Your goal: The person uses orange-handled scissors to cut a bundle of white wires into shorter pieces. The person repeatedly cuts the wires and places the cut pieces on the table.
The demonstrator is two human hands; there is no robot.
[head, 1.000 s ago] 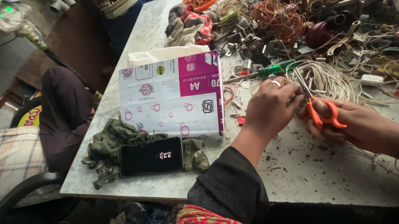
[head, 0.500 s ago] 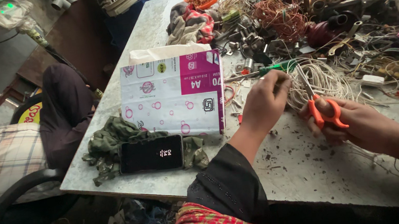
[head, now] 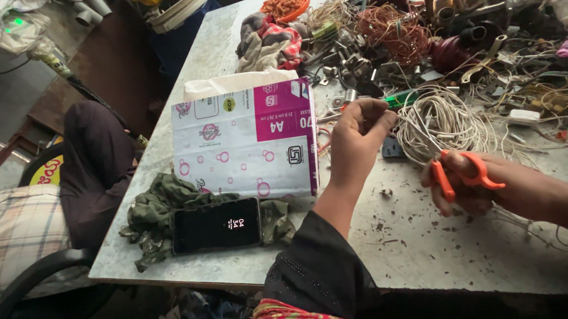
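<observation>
Right of centre, the right hand (head: pixel 474 189) grips orange-handled scissors (head: pixel 462 171) beside a coil of thin white wire (head: pixel 440 121), while the left hand (head: pixel 358 136) pinches something too small to tell.

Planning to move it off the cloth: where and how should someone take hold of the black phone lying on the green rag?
Probably by the two long edges of the flat black phone, coming from above. It lies face up on the crumpled green rag, whose soft folds leave room for fingertips under the edges.

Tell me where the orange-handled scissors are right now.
In the head view, the orange-handled scissors sit in the right hand, right of centre, just below the coil of white wire.
</observation>
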